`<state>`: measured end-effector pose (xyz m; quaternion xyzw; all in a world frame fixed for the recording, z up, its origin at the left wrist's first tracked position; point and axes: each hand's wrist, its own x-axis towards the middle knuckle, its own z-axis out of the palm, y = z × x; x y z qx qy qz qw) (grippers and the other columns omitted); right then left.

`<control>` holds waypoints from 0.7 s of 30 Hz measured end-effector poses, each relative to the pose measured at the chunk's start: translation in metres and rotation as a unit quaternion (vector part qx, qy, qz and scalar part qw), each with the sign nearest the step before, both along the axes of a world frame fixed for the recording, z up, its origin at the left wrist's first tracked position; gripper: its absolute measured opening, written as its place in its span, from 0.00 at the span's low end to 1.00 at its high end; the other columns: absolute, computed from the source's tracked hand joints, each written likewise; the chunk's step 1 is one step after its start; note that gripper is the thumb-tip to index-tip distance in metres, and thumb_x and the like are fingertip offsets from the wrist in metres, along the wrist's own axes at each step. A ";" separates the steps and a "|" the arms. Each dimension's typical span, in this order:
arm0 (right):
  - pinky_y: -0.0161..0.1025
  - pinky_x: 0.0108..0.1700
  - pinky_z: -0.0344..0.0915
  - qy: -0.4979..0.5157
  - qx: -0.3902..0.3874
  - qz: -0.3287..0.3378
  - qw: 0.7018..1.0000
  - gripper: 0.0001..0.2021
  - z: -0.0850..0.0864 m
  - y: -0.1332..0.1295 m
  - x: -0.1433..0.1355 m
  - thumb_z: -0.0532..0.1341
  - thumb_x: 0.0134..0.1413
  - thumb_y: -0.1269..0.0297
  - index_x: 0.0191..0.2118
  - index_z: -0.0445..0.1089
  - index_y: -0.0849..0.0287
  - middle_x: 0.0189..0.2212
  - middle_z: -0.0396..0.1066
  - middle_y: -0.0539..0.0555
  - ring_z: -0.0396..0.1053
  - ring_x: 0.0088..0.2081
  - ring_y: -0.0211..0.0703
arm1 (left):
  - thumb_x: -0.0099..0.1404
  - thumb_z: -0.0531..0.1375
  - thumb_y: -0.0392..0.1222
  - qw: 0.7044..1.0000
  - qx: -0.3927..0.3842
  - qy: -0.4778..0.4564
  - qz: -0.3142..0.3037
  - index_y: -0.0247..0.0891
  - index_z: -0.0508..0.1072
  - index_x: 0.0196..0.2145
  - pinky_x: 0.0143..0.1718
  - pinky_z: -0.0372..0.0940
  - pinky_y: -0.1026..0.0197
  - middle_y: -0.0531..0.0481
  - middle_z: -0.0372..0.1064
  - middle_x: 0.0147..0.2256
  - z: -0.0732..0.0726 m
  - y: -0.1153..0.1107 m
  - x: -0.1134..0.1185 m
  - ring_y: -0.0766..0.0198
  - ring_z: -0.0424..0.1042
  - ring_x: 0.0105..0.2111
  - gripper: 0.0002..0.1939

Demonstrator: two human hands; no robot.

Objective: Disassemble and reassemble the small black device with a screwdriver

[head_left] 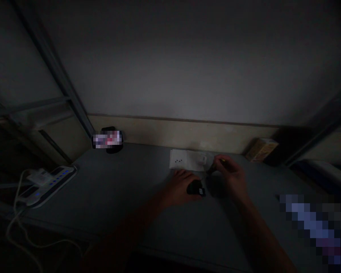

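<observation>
My left hand point(182, 187) rests on the grey table, fingers curled round a small black device point(195, 188) with a white label. Just right of it, my right hand point(230, 172) is closed in a pinch on a slim dark screwdriver-like tool point(214, 167) with a touch of yellow near its top; its tip points toward the device. Behind both hands lies a white paper point(187, 159) with several tiny dark specks, possibly screws, on its left part. A small whitish item point(201, 158) sits at its right end. Dim light hides finer detail.
A phone on a stand point(108, 140) is at the back left. The power strip point(49, 185) with lit blue lights and white cables lies at the left edge. A small box point(262, 149) stands back right. Metal frame posts point(55, 64) flank the table point(116, 182).
</observation>
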<state>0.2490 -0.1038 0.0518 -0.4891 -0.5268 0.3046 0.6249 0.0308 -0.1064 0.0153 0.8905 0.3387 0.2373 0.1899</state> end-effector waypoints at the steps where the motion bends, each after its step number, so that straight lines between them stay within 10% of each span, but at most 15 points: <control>1: 0.42 0.37 0.71 0.002 0.001 0.009 1.000 0.12 0.000 0.000 0.001 0.71 0.55 0.51 0.41 0.78 0.51 0.33 0.78 0.52 0.74 0.33 0.46 | 0.61 0.73 0.52 1.000 -0.002 0.001 0.002 0.47 0.70 0.56 0.61 0.58 0.48 0.51 0.72 0.56 0.000 0.000 0.000 0.52 0.67 0.58 0.28; 21: 0.45 0.46 0.71 0.010 0.032 0.058 0.998 0.13 -0.003 0.003 0.004 0.66 0.60 0.53 0.48 0.77 0.49 0.37 0.78 0.52 0.75 0.40 0.48 | 0.62 0.72 0.51 1.000 -0.004 -0.013 0.004 0.47 0.71 0.54 0.59 0.59 0.49 0.50 0.72 0.54 0.001 -0.002 0.000 0.51 0.68 0.56 0.26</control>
